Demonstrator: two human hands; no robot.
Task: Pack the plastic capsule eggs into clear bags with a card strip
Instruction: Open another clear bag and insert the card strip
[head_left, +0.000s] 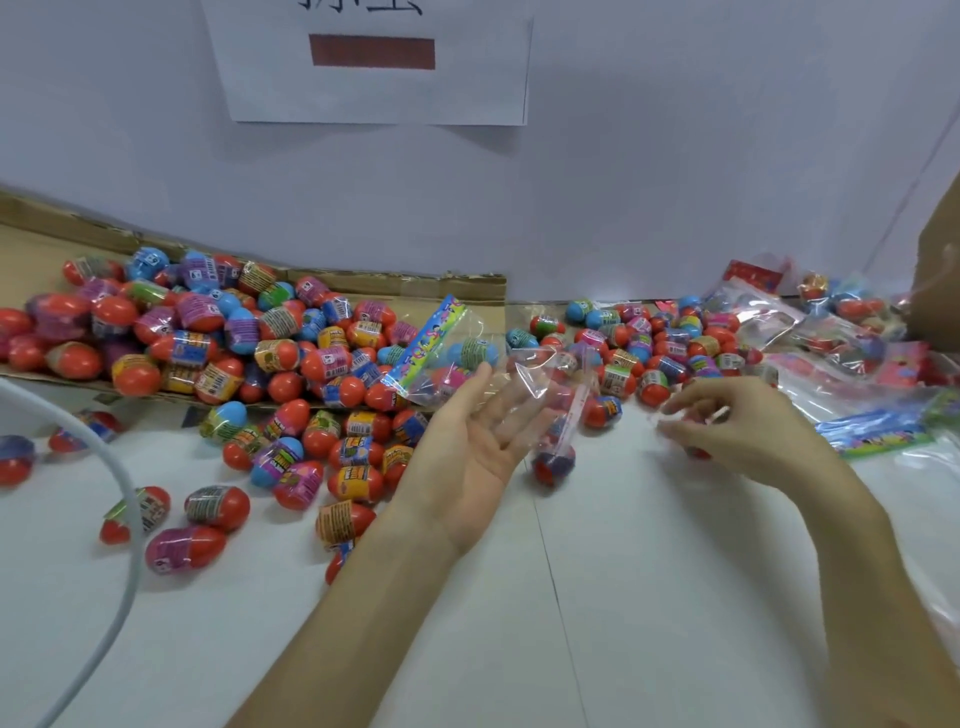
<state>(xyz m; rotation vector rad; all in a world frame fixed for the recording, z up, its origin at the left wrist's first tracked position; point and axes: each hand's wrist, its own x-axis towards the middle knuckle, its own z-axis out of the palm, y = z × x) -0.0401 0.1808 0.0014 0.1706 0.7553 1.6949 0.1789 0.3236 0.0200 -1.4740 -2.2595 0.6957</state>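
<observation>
Left hand (480, 441) lies palm up, fingers straight under a clear bag (537, 376), just right of the cardboard tray (467, 291). Further right, right hand (737, 421) pinches a second clear bag (667, 415). Capsule eggs (208, 332) spill over the tray's front edge. Open bench (675, 597) nearer.

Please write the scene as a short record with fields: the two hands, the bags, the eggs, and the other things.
left hand: palm up, fingers straight, a clear bag over them
right hand: fingers pinch thin clear plastic; blurred, likely another bag
filled bag: card strip along its edge, blue egg inside, by the left fingertips
loose eggs: big heap on cardboard; smaller heap behind the hands
packed bags: far right
spare card strips: right, on table
</observation>
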